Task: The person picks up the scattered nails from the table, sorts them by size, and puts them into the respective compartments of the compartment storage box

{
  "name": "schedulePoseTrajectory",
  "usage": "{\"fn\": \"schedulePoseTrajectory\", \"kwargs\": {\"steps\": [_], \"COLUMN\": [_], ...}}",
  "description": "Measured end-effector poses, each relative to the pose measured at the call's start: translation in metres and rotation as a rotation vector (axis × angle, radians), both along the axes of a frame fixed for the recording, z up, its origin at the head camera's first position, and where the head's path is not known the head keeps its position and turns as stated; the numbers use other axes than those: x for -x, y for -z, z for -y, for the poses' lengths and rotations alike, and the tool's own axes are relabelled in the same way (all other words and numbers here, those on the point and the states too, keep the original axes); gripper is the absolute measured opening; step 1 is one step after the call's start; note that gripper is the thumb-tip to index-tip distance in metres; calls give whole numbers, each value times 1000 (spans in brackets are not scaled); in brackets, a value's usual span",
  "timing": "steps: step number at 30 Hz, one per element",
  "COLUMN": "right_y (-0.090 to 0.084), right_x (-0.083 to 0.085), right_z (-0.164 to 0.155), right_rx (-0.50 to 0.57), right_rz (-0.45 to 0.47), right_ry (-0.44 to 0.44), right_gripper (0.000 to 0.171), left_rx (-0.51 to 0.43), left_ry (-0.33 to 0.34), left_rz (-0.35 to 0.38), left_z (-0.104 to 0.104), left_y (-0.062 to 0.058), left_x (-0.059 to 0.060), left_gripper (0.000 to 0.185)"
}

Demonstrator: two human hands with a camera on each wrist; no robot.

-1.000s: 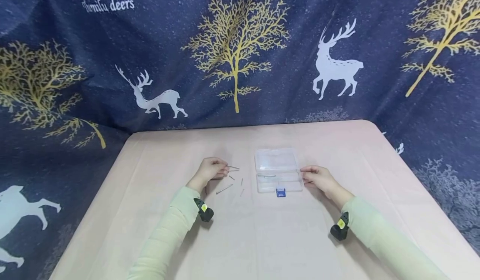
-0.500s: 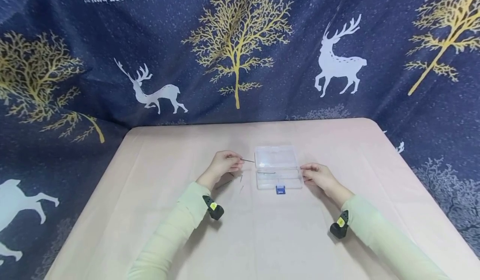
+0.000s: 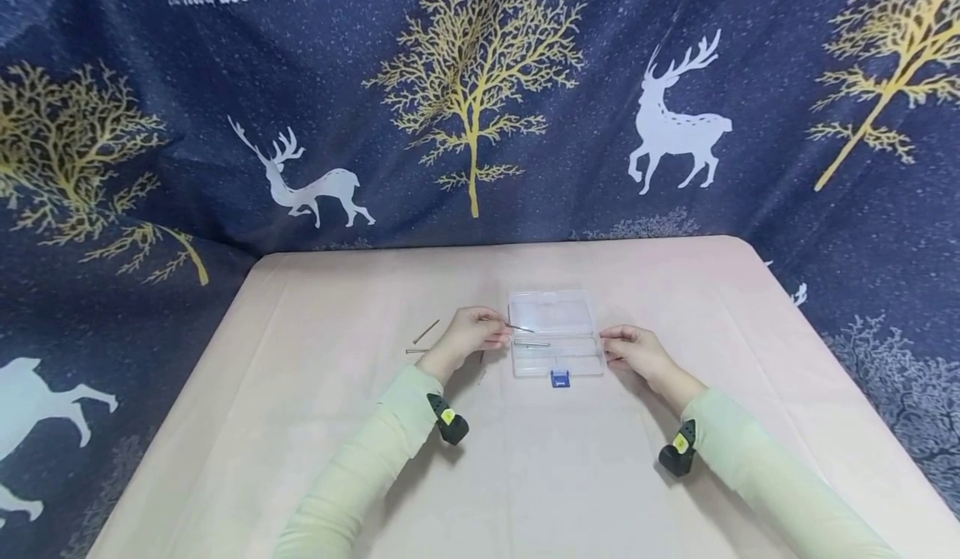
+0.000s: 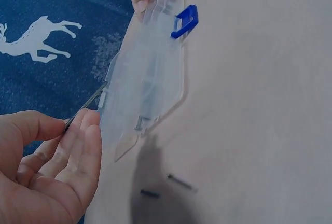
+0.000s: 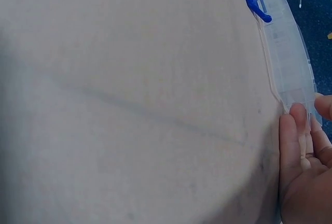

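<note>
My left hand (image 3: 476, 331) pinches a thin metal nail (image 4: 85, 107) between thumb and fingers. The nail's free end points over the left part of a clear plastic box (image 3: 558, 368), near the line between lid and tray. This box lies with its lid (image 3: 551, 313) laid back and its blue latch (image 3: 560, 378) toward me. Inside its rear section rests another nail (image 3: 532, 345). At the box's right end, my right hand (image 3: 637, 355) holds the edge, thumb at the back and fingers along the side in the right wrist view.
Left of my left hand lie a brownish nail (image 3: 426, 331) and a second nail (image 3: 416, 351), partly hidden by the hand. Small dark fasteners (image 4: 180, 182) lie near the box's left end. A dark blue deer-print cloth (image 3: 480, 126) hangs behind the table.
My left hand has moved right with the nail, from above the loose nails to over the box's left side. Nails left of it have come into view. My right hand stays at the box.
</note>
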State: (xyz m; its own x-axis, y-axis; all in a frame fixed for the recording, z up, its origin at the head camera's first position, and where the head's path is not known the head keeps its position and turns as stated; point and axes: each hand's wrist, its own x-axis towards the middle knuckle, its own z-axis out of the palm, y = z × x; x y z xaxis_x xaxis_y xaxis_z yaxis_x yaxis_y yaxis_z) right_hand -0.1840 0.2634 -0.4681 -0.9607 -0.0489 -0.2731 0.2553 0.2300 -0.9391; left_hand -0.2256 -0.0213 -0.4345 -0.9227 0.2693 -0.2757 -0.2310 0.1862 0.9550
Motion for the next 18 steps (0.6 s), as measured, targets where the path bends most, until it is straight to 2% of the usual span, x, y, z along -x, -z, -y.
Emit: {"fn": "schedulePoseTrajectory", "kwargs": {"steps": [5, 7, 12, 14, 18], "right_y": [0, 0, 1, 1, -1], "right_x": [-1, 0, -1, -2, -2], "right_z": [0, 0, 2, 3, 2], "right_rx": [-5, -10, 3, 11, 7], "right_rz": [-13, -14, -24, -26, -20], "right_ry": [-6, -6, -9, -13, -9], "right_gripper": [42, 41, 42, 42, 42], "left_rx": [5, 3, 20, 27, 46], "left_ry": [26, 41, 47, 47, 69], "left_rz": [12, 7, -2, -1, -4], "left_z": [-11, -14, -22, -26, -33], "left_y": [4, 0, 2, 7, 7], "left_x": [-1, -4, -7, -5, -5], "left_gripper": [20, 21, 20, 20, 19]}}
